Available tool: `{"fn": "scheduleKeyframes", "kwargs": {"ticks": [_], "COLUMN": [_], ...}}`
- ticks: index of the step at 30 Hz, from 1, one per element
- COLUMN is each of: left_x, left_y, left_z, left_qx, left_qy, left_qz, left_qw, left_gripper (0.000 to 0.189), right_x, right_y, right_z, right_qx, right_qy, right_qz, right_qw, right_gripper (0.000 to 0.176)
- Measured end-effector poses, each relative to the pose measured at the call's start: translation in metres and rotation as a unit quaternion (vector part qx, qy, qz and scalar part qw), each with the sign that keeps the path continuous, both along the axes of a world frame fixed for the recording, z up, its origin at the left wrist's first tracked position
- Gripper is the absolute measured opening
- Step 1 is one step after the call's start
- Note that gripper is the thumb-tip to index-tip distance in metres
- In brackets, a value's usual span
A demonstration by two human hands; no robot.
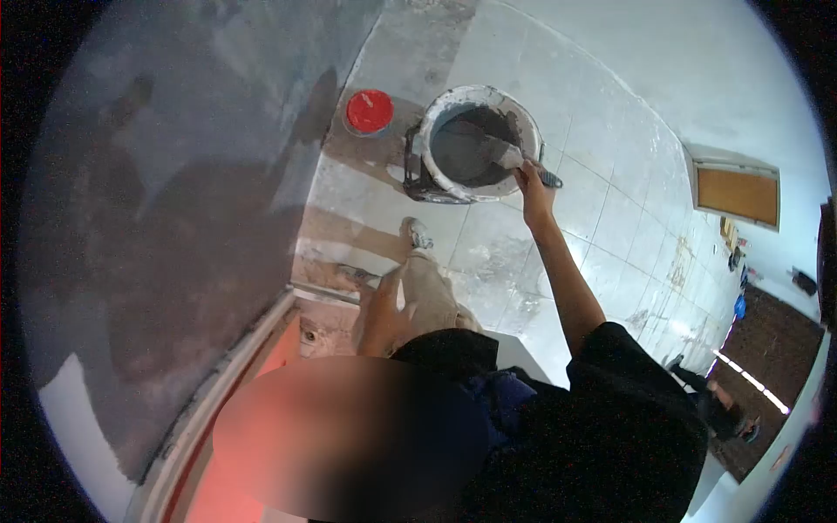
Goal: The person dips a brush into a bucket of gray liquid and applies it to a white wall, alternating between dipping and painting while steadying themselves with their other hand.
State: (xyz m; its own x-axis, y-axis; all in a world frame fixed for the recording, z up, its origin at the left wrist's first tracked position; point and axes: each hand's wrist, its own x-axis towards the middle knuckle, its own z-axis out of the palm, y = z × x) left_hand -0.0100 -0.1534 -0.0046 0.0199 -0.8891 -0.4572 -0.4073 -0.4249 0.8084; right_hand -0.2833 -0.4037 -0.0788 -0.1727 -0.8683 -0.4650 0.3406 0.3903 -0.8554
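Note:
A round bucket (432,161) with a white-crusted rim stands on the tiled floor and contains a wet grey mix (466,157). My right hand (534,193) is closed around the dark handle of a putty knife (504,155) at the bucket's right rim. Its pale, smeared blade reaches down into the mix. My left hand (384,301) hangs low beside my leg, near the wall. By its fingers is a small greyish object (356,275); whether the hand grips it cannot be made out.
A red-lidded tub (370,112) stands left of the bucket, near the grey-coated wall (209,131). A dark crate-like frame (418,174) lies against the bucket. My shoe (417,234) is just below. Another person (724,405) is at the far right, by a doorway.

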Motion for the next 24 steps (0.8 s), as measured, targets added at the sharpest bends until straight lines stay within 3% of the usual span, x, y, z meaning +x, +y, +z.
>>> {"fn": "scheduleKeyframes", "kwargs": {"ticks": [2, 4, 7, 12, 15, 21, 24], "left_x": [-0.017, -0.037, -0.062, -0.088, -0.097, -0.096, -0.094], "left_y": [-0.040, -0.086, -0.140, -0.188, -0.194, -0.195, -0.196], "left_z": [-0.037, -0.075, -0.122, -0.147, -0.142, -0.132, -0.130], "left_qx": [-0.024, -0.059, -0.109, -0.155, -0.083, -0.039, -0.029], "left_qy": [0.013, -0.002, -0.044, -0.054, -0.041, -0.044, -0.044], "left_qz": [0.014, 0.042, 0.092, 0.131, 0.131, 0.113, 0.109], "left_qw": [1.000, 0.997, 0.989, 0.978, 0.987, 0.992, 0.993], "left_gripper": [0.073, 0.080, 0.087, 0.100, 0.104, 0.107, 0.107], "right_x": [0.001, 0.009, 0.029, 0.041, 0.043, 0.052, 0.048], "right_y": [-0.026, -0.057, -0.092, -0.132, -0.141, -0.140, -0.144], "right_z": [-0.025, -0.054, -0.074, -0.123, -0.146, -0.159, -0.146], "right_qx": [-0.055, -0.156, -0.193, -0.268, -0.298, -0.303, -0.320], "right_qy": [0.134, 0.307, 0.422, 0.451, 0.466, 0.414, 0.407], "right_qz": [0.080, 0.203, 0.344, 0.458, 0.492, 0.563, 0.659], "right_qw": [0.986, 0.916, 0.816, 0.718, 0.673, 0.648, 0.546], "right_gripper": [0.025, 0.022, 0.025, 0.043, 0.045, 0.053, 0.054]}}
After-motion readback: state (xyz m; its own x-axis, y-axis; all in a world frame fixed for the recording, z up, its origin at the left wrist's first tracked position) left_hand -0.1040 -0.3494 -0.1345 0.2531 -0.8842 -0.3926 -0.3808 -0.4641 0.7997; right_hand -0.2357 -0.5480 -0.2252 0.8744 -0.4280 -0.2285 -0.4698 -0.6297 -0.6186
